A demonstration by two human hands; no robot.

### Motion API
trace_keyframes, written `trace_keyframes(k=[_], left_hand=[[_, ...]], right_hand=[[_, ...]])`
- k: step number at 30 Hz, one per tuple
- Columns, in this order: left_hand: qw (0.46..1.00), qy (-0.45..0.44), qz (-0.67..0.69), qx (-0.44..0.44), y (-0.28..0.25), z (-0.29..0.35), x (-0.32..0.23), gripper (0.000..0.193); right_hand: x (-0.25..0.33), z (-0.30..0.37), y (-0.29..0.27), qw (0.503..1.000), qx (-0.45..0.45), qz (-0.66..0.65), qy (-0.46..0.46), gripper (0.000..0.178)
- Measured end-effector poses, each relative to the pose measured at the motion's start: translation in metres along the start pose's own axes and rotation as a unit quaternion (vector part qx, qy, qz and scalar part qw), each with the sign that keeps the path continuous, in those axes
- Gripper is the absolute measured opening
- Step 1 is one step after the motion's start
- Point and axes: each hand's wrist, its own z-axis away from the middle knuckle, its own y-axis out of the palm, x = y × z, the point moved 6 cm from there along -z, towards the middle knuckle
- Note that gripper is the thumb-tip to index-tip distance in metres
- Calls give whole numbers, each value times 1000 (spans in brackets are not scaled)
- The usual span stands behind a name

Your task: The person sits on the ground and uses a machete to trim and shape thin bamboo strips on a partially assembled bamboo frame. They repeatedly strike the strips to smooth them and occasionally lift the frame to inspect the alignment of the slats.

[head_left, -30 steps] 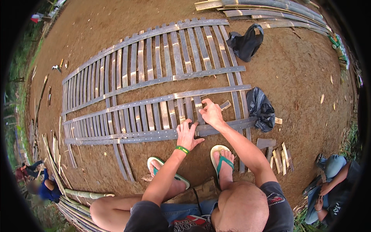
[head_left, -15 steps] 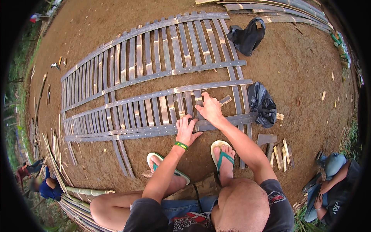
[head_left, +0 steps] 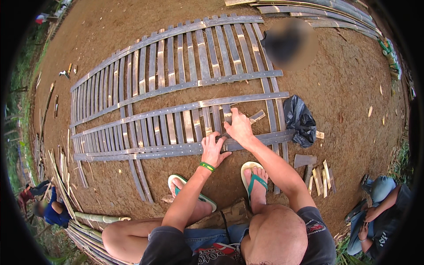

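A bamboo fence panel [head_left: 159, 115] lies on the dirt in front of me, its dark slats nailed across long rails. My left hand [head_left: 213, 149], with a green and yellow wristband, grips the near bamboo rail [head_left: 185, 149], fingers over its upper edge and thumb at its lower edge. My right hand [head_left: 239, 125] is closed on an upright bamboo slat [head_left: 227, 113] near the slat's upper end, thumb and fingertips against it. The slat's lower end runs down toward my left hand and is partly covered. A short bamboo piece [head_left: 257, 116] lies beside my right hand.
A second similar panel [head_left: 176, 57] lies beyond. Black plastic bags [head_left: 298, 120] are at the right, the farther one blurred. A cleaver-like blade [head_left: 304, 160] and bamboo offcuts [head_left: 326, 177] lie nearby. One person [head_left: 382, 212] sits at right; others [head_left: 56, 212] are at far left.
My right hand stays on the slat with hardly any shift. The whole view drifts very slightly; my left hand keeps its place on the rail.
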Motion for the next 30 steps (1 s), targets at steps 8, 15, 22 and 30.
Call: trace_keyframes(k=[8,15,22,30], left_hand=[[1000,-4,-1,2,0,1,0,74],[1000,4,3,0,0,-2,-2,74],[1000,5,-9,5,-3,-1,-5,76],[1000,-2,-22,11,0,-2,-5,76]], right_hand=[[8,4,-9,998,23,42,34,51],[8,-40,-39,976,-22,131,-172,71],[-8,-61,-28,980,95,95,-144,78],[-8,-64,-33,979,82,54,-177,76]])
